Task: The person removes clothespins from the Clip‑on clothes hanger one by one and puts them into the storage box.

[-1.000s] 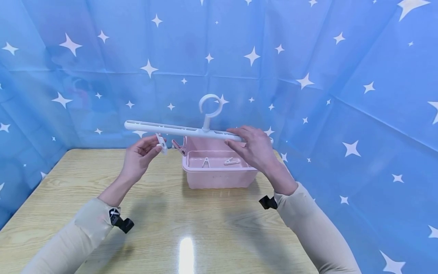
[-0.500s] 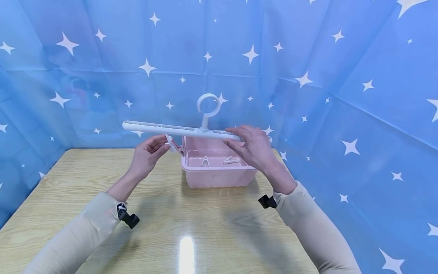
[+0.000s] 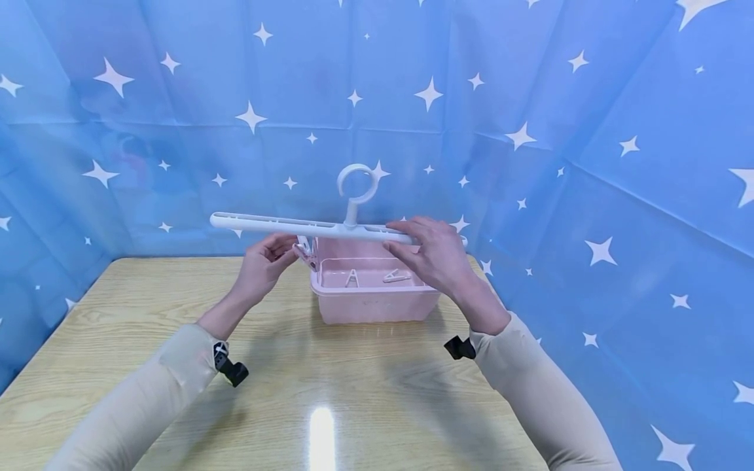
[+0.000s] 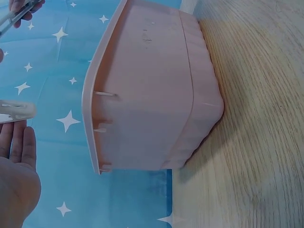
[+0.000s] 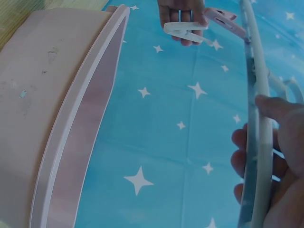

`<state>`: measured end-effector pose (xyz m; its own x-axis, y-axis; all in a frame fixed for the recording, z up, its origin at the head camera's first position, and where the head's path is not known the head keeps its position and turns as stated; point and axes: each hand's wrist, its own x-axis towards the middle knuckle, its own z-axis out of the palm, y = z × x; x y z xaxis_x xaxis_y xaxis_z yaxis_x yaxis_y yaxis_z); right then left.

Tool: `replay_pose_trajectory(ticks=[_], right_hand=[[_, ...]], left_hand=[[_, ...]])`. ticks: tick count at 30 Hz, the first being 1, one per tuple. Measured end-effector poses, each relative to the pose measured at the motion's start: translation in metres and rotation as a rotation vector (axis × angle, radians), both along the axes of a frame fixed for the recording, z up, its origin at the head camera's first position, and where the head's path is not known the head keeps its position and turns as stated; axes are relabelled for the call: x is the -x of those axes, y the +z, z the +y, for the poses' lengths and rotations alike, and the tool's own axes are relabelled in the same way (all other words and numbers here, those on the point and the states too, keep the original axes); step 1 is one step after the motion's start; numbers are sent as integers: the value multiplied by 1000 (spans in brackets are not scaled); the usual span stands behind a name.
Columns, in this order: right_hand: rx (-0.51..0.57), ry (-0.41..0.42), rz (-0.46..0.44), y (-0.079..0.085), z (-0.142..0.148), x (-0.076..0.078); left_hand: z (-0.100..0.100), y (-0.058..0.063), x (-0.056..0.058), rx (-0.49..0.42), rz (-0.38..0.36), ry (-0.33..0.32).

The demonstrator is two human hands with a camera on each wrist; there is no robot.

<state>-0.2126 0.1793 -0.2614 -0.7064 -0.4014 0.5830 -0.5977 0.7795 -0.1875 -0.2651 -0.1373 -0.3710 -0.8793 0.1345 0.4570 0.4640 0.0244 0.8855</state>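
Observation:
My right hand (image 3: 432, 254) grips a white hanger (image 3: 277, 226), a straight slotted bar with a round hook on top, held above a pink plastic bin. A pink clip (image 5: 227, 23) hangs from the bar's slot, left of the hook. Between thumb and fingers, my left hand (image 3: 266, 261) pinches a white clip (image 5: 184, 31) just under the bar, close beside the pink one. In the left wrist view, fingers lie along the white clip (image 4: 16, 111). The right wrist view shows my right thumb on one side of the bar and fingers round the other.
The pink bin (image 3: 377, 307) stands at the back of the wooden table (image 3: 283, 392). Inside it lie two white clips, one at the left (image 3: 352, 279) and another to its right (image 3: 396, 277). A blue star-patterned curtain (image 3: 400, 144) surrounds the table.
My left hand has moved right with the white clip, from left of the pink clip to right beside it. The hanger dips slightly at its left end; my right hand stays nearly still.

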Motion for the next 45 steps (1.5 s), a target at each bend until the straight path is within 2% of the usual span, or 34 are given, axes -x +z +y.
replay_pose_trajectory(ticks=[13,21,30,36,40,42,45], right_hand=[[-13,-4,2,0,-1,0],[-11,-14,-4,0,1,-1],[-8,-2,9,-1,4,0],[-8,-5,13,-1,5,0],[-2,-5,8,-1,6,0],[-1,-5,7,-2,6,0],[-3,-3,10,-2,7,1]], left_hand=[[10,-4,10,74,-57,-18],[19,-1,15,208,-59,16],[28,-1,22,237,-38,13],[32,-1,25,197,-68,-46],[34,0,26,242,-72,-51],[35,0,26,292,-66,-51],[37,0,27,275,-92,-95]])
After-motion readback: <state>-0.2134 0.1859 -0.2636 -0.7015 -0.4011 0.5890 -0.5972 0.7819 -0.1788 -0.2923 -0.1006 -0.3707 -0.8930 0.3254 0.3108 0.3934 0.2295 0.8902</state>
